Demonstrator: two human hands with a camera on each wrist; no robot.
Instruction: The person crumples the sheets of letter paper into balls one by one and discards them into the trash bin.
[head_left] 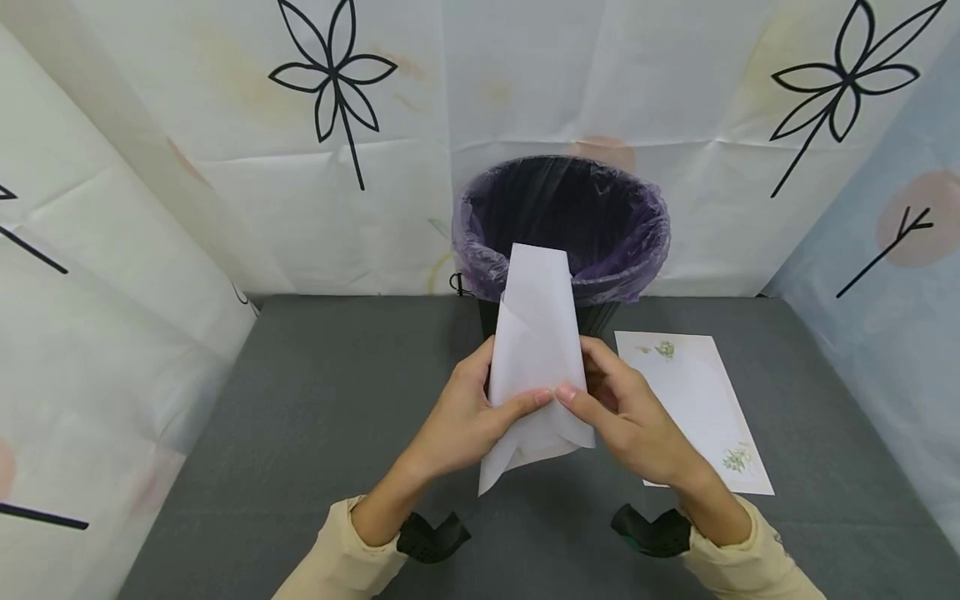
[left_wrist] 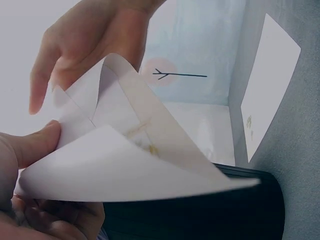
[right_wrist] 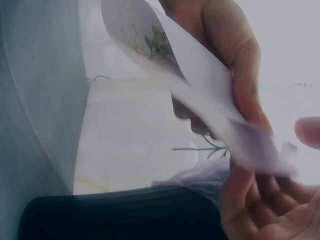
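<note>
A white sheet of paper point(head_left: 536, 333), folded into a long narrow shape, is held between both hands in front of the bin. My left hand point(head_left: 468, 421) grips its left side, thumb on top and fingers behind. From the right side my right hand point(head_left: 626, 408) holds it, thumb tip close to the left thumb and fingers partly hidden behind. The lower end flares open; in the right wrist view a printed green plant point(right_wrist: 159, 42) shows inside the fold. In the left wrist view the paper point(left_wrist: 125, 170) curves like a loose cone.
A black bin with a purple plastic liner point(head_left: 652, 233) stands behind the paper, against the back wall. Another white sheet with printed plants point(head_left: 697, 417) lies on the dark grey tabletop point(head_left: 337, 400), right of the hands. Patterned cloth walls enclose the back and sides.
</note>
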